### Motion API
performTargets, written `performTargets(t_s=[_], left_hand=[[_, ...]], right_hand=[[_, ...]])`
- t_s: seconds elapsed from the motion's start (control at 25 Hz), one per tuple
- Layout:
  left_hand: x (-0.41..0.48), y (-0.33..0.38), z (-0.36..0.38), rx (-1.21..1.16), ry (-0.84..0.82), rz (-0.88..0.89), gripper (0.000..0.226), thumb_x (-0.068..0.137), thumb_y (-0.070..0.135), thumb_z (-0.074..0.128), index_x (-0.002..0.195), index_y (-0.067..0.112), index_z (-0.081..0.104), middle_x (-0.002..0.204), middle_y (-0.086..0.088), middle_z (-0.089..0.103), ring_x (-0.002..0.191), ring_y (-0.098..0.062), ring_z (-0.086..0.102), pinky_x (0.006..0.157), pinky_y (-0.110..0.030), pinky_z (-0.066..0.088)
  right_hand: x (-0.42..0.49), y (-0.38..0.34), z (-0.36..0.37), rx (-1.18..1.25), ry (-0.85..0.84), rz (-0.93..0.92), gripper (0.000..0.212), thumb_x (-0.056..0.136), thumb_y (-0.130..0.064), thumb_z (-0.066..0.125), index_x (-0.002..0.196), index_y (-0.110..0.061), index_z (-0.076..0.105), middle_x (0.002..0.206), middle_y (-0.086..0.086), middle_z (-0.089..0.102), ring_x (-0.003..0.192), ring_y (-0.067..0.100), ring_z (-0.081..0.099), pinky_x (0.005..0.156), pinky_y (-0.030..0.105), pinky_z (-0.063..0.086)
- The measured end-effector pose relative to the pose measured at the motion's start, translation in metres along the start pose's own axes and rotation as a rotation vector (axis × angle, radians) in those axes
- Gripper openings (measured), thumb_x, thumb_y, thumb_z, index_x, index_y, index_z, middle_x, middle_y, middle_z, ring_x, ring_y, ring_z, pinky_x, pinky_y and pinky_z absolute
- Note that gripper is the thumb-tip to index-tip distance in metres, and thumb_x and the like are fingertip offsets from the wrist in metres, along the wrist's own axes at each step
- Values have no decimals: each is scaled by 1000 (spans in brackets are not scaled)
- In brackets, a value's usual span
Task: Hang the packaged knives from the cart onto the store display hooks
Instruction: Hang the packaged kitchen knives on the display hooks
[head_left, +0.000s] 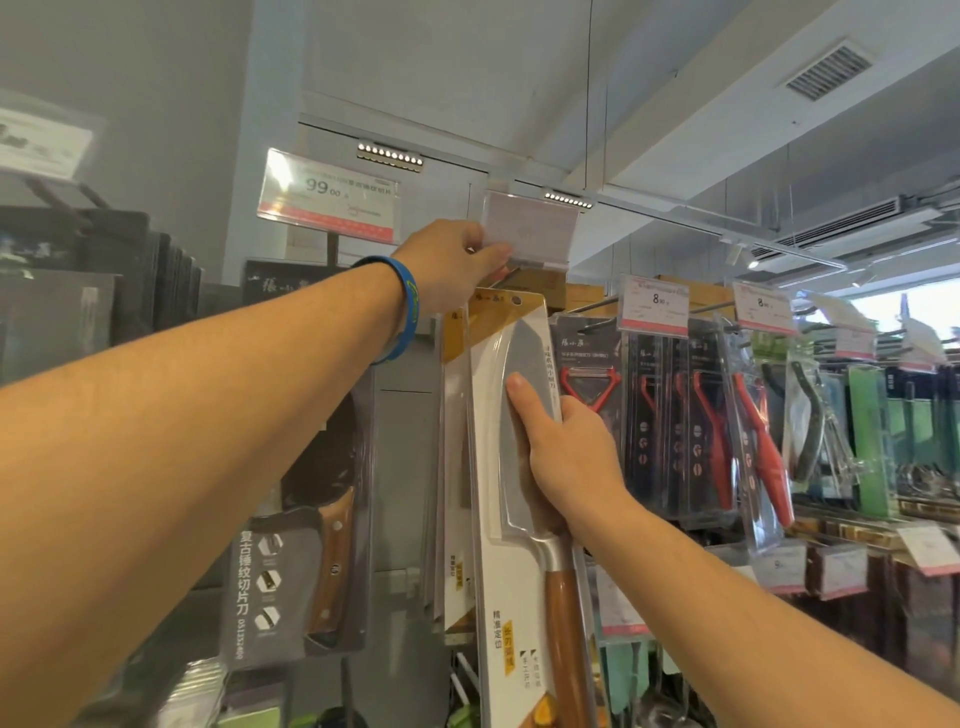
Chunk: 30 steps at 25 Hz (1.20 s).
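While the left hand pinches the clear price-tag flap, the right hand grips the packaged cleaver, fingers curled.

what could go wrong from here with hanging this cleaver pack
1. The left hand pinches the clear plastic price-tag flap up; if it slips, the flap may drop across the hang hole.
2. The right hand grips the white-carded wood-handled cleaver pack by one edge, so it might swing into the red peeler packs alongside.
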<state>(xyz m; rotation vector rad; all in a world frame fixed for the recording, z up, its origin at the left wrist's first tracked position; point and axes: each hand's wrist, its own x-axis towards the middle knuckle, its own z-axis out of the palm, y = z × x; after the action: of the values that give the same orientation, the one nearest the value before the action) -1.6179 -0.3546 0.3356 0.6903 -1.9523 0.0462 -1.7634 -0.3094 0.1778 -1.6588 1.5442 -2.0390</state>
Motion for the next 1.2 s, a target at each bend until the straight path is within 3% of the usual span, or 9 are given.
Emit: performTargets(t_s=[0.2,0.32,0.56,0.92,1.12,1.2], left_hand=[[3,-4,3,2,21,3,28,98,52,47,101,28,59,98,6,68,86,-10,61,64,-23,48],[3,-5,1,10,13,-3,30,98,54,47,103,27,60,103,3,69,88,-12,62,71,-27,51],[2,-3,4,18,35,-4,23,98,53,46,95,32,55,92,8,63,80,-8,56,60,-20,41],[1,3,3,15,36,-14,30,98,53,45,106,26,58,103,3,67,88,-13,60,63,-22,44],[-2,2,-2,25,22,-17,36,98,52,48,106,21,63,104,1,69,93,-17,63,73,-29,51],[-2,1,-1,31,30,-30,32,98,52,47,101,24,62,100,1,68,86,-13,61,67,-26,49]], right_hand=[[-1,-9,-3,-122,-44,-43,53,89,-75,51,100,-25,63,92,-10,68,82,7,64,58,22,41],[-3,-10,-3,-147,-33,-44,54,89,-75,51,98,-23,62,90,-9,66,79,7,62,57,23,39],[0,-5,-4,-6,-34,30,52,88,-76,52,110,-30,63,100,-11,69,89,8,66,70,26,50],[-5,-17,5,-223,-101,-25,64,88,-79,45,112,-22,61,99,-6,65,83,9,60,60,26,42],[-2,-14,-9,-252,-90,-28,63,89,-79,44,104,-21,64,94,-7,66,84,12,63,68,32,48],[0,-11,-7,-153,-94,27,64,89,-79,44,106,-21,65,98,-5,68,89,15,64,82,38,54]])
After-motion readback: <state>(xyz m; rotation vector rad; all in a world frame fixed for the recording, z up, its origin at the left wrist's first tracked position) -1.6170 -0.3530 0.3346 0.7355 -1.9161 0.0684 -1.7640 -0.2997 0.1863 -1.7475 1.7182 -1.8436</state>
